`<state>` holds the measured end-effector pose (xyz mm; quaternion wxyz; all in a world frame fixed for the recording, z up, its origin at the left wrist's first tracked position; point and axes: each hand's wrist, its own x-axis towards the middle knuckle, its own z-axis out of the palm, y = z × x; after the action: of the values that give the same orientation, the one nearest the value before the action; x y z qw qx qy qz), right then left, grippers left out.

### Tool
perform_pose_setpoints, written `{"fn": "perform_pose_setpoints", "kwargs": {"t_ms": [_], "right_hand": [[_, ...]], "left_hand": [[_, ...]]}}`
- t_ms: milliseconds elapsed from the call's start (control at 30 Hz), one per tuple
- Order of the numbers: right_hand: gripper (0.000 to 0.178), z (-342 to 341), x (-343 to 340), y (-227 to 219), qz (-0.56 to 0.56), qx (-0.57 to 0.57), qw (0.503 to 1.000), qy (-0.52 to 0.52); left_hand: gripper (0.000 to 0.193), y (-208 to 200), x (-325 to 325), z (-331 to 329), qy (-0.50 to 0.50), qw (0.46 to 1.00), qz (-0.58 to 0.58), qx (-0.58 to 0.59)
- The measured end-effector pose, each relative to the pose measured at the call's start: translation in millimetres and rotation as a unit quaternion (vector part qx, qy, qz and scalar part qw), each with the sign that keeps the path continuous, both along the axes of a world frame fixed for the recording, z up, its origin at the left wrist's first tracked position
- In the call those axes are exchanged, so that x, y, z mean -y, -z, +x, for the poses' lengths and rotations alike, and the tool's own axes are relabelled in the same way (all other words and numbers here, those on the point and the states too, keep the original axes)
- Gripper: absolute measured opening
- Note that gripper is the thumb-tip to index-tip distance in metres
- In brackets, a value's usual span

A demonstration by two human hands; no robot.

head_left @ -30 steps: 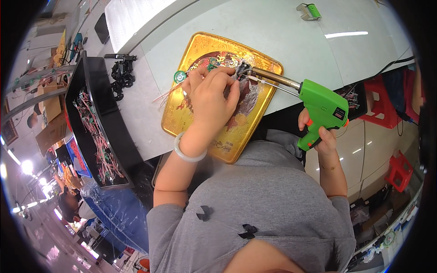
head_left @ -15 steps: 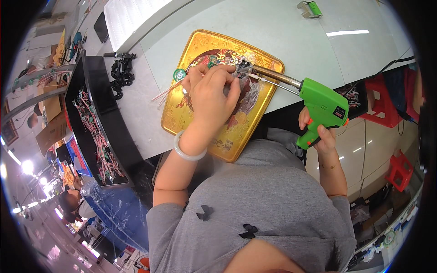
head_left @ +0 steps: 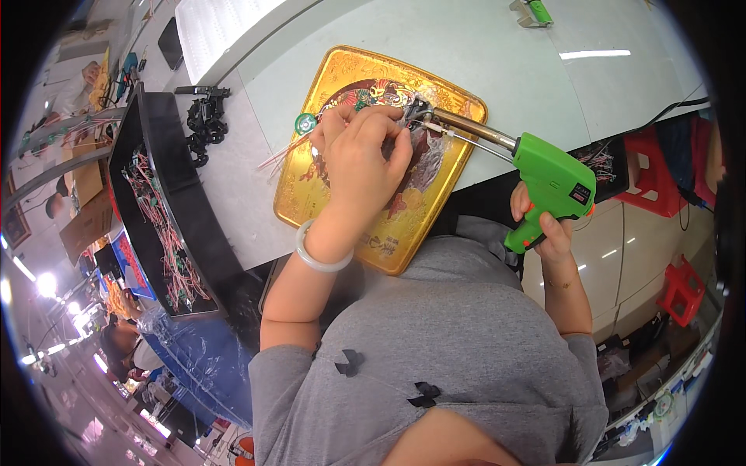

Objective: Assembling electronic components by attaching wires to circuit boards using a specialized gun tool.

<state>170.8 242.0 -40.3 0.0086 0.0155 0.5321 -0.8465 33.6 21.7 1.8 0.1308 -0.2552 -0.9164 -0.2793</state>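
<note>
My left hand (head_left: 357,159) is over a gold decorated tin tray (head_left: 315,198), its fingers pinched together. Red and white wires (head_left: 284,155) and a round green disc (head_left: 305,123) stick out on its left side; the fingers seem to grip these wires, though the tips are partly hidden. Wrapped around the handle of a green soldering gun (head_left: 553,177) is my right hand (head_left: 550,225). The gun's long metal barrel and thin solder feed tube point left, ending at a small dark part (head_left: 417,111) just beyond my left fingertips. Whether the tip touches it, I cannot tell.
Left of the tray lie black plastic parts (head_left: 206,124), beside a black bin (head_left: 206,268) of wired green boards. A white foam tray (head_left: 225,35) is at the back left, a green-and-metal holder (head_left: 533,12) at the back right. Red stools (head_left: 684,291) stand right.
Both hands, the soldering gun and the tray keep nearly the same places. My left fingers have shifted very slightly near the barrel's tip.
</note>
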Motion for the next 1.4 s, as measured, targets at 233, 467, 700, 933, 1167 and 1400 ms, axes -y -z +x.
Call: {"fn": "perform_pose_setpoints", "kwargs": {"t_ms": [233,467,700,933,1167,1400], "right_hand": [[0.033,1.1,2.7,3.0,0.006,-0.002,1.0,0.003],[0.04,-1.1,1.3,3.7,0.008,-0.004,1.0,-0.009],[0.062,-26.6,-5.8,-4.8,-0.077,-0.042,0.996,0.034],[0.057,-89.5,6.7,-10.3,-0.189,-0.067,0.98,0.006],[0.051,-98.9,5.6,-5.0,-0.266,-0.043,0.963,-0.021],[0.051,-103.0,6.0,-6.8,-0.283,-0.002,0.959,-0.008]], "left_hand": [[0.011,1.0,0.6,-0.9,-0.003,1.0,-0.001,0.004],[0.011,1.0,1.7,-2.5,-0.003,1.0,-0.002,0.006],[0.011,-0.2,-0.3,-5.0,0.001,1.0,0.004,0.007],[0.011,-2.7,0.6,-1.3,-0.001,1.0,-0.001,-0.015],[0.011,-4.6,-0.4,0.8,0.003,1.0,-0.004,0.015],[0.011,-2.2,1.3,-1.3,0.013,1.0,0.015,0.018]]}}
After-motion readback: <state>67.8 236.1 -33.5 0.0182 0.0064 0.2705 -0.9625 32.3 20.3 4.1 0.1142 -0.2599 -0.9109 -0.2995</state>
